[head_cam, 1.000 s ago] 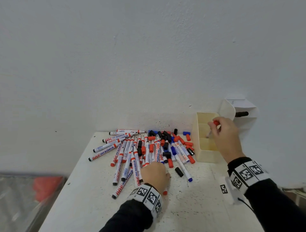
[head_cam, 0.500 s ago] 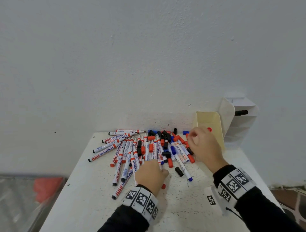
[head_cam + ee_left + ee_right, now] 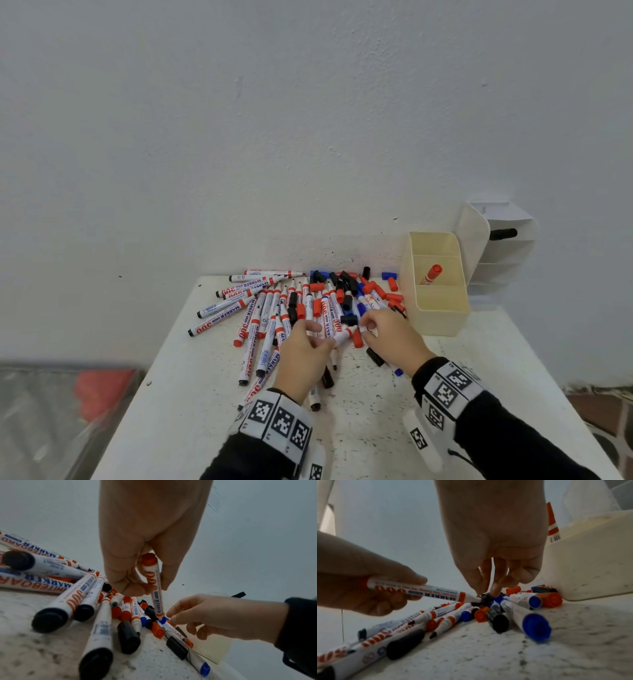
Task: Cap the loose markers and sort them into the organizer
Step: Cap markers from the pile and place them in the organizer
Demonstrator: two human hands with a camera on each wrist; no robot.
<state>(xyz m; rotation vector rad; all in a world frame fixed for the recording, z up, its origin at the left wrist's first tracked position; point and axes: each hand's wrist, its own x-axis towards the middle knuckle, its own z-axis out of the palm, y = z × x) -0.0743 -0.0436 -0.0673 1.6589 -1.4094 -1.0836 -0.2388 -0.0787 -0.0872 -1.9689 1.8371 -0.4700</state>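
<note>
A pile of loose markers and caps [image 3: 308,305] in red, black and blue lies at the back of the white table [image 3: 205,411]. My left hand [image 3: 306,346] grips an uncapped red marker [image 3: 337,337] by its barrel, its tip pointing right toward my right hand [image 3: 387,332]. In the right wrist view my right hand's fingertips [image 3: 494,593] pinch a small black cap [image 3: 485,597] in the pile, right at the tip of the held marker [image 3: 419,591]. One capped red marker [image 3: 431,274] stands in the middle compartment of the cream organizer [image 3: 438,308].
Behind the cream organizer stands a white tiered holder [image 3: 503,253] with a black marker [image 3: 503,234] in an upper slot. The wall runs close behind the pile. The table's left edge drops toward a blurred red object [image 3: 102,394].
My right hand left the red marker in the cream organizer and came back left to the pile. My left hand lifted a red marker off the table toward it.
</note>
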